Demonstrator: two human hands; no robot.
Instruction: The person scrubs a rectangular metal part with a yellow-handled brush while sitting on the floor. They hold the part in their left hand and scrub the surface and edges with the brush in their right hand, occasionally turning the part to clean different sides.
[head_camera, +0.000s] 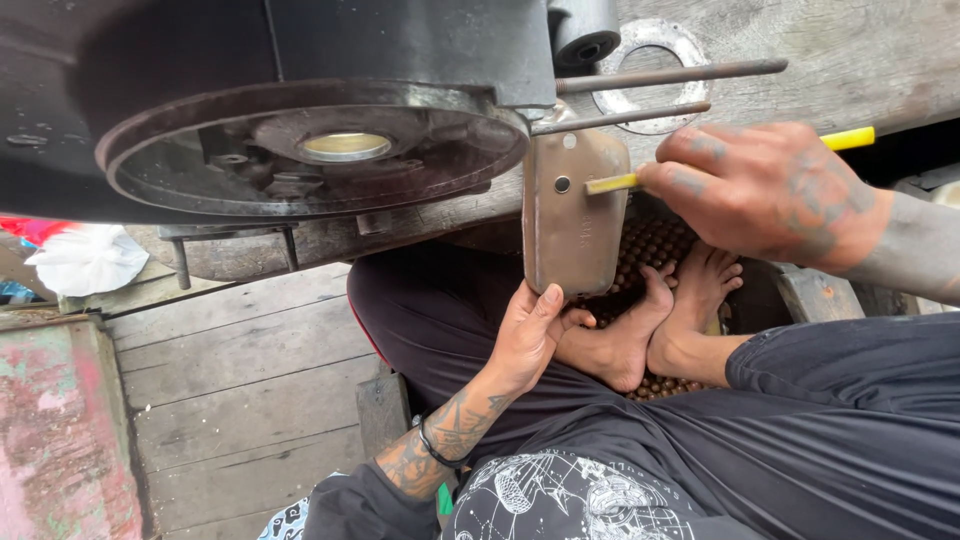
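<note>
My left hand (530, 335) reaches up and grips the lower edge of a dull metal cover plate (572, 215), which hangs upright below a dark engine casing (310, 145). My right hand (765, 190) is closed around a yellow-handled tool (612, 182). The tool's tip rests against a small bolt (562, 184) near the plate's top. Its yellow end (848, 138) sticks out behind my knuckles. Two long steel studs (670, 76) project from the casing just above the plate.
A wooden bench edge (860, 60) carries a flat metal gasket ring (652, 42). My bare feet (650, 320) rest on a beaded mat (650, 245). Wooden floor planks (230, 400) lie at left, beside a worn red box (60, 430) and a white bag (88, 258).
</note>
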